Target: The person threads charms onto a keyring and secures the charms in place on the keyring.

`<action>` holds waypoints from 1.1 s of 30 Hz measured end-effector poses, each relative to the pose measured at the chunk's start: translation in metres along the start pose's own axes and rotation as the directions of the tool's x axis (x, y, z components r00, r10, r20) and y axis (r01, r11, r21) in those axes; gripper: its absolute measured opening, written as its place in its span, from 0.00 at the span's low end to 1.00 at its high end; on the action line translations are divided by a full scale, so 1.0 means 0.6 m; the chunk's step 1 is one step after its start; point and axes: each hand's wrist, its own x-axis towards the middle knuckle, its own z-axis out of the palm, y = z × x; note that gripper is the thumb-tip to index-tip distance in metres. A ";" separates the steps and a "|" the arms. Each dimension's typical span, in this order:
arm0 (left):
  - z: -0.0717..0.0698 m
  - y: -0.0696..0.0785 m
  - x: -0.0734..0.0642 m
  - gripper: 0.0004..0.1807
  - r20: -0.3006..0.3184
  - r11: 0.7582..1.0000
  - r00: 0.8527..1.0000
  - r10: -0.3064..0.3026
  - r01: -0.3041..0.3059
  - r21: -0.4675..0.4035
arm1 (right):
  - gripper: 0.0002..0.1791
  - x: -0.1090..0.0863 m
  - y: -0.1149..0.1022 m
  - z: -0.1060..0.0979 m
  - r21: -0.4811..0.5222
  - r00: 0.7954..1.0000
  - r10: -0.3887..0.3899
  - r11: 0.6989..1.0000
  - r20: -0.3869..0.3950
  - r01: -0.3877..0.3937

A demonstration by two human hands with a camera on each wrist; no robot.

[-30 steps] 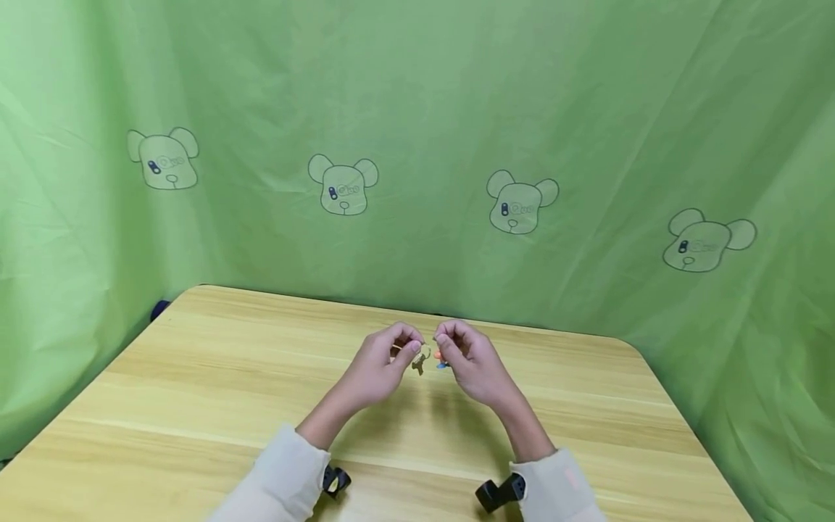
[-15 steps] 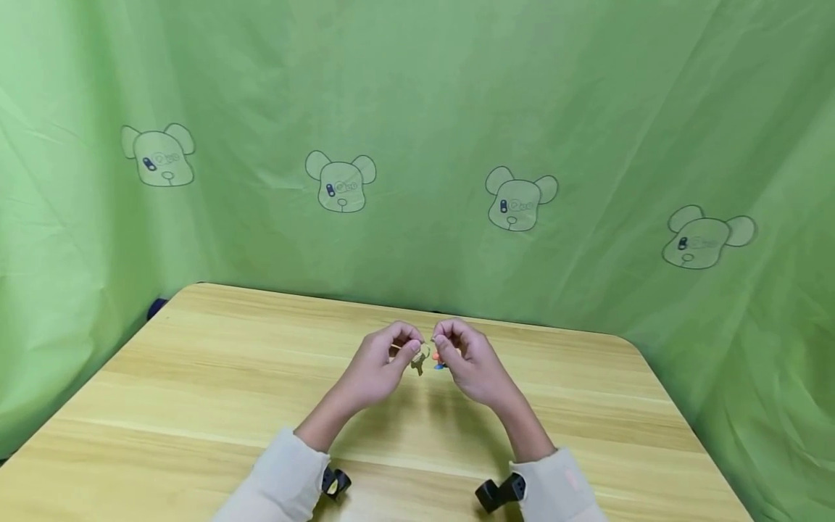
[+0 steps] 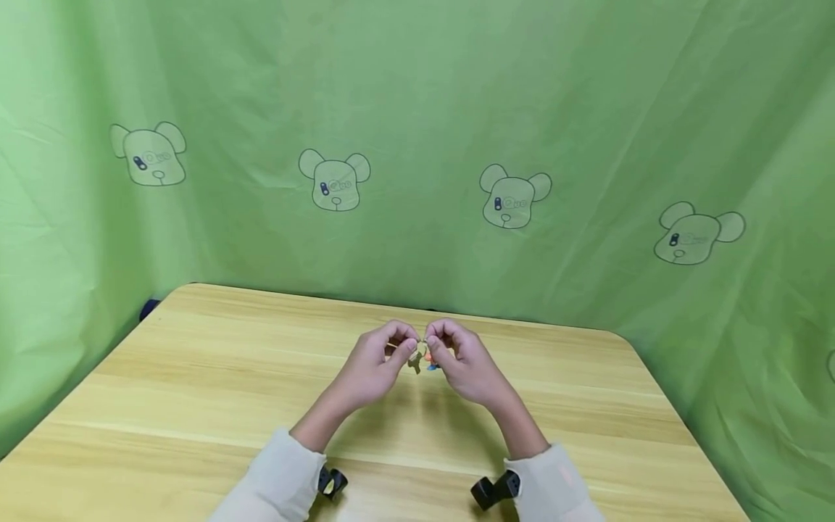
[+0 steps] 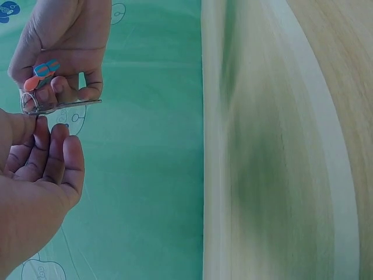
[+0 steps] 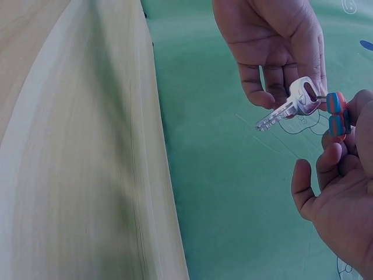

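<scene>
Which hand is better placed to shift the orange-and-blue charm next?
Probably the right hand: the orange-and-blue charm sits by its fingertips, while the key hangs nearer the left hand, which could steady that side.

outlined word beginning with Q [image 3: 339,186], later letters unclear, dark blue pill-shaped mark [image 3: 324,188], both on line-drawn bear-head prints [image 3: 335,169], across green fabric curtain [image 3: 417,80] behind pale wood-grain bench [image 3: 417,449]

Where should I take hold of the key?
Probably pinch the key by the flat faces of its blade, coming from the table side: the blade points that way with its tip free, while the ring occupies the bow.
</scene>
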 end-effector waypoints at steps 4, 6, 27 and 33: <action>-0.001 -0.002 0.000 0.07 0.000 1.000 1.000 0.002 -0.002 -0.001 | 0.06 -0.001 -0.001 0.000 -0.006 1.000 0.004 1.000 0.000 -0.004; -0.001 -0.001 0.000 0.07 -0.001 1.000 1.000 0.004 -0.004 -0.002 | 0.06 -0.001 0.000 0.000 -0.008 1.000 0.002 1.000 0.001 -0.002; -0.006 0.001 -0.001 0.07 -0.036 1.000 0.999 -0.016 0.016 0.006 | 0.04 -0.001 0.002 -0.001 -0.044 1.000 -0.022 0.999 0.003 0.022; -0.009 0.002 -0.001 0.08 -0.052 1.000 0.998 -0.027 0.027 0.009 | 0.06 0.000 0.001 -0.001 -0.053 0.999 -0.038 0.998 0.008 0.038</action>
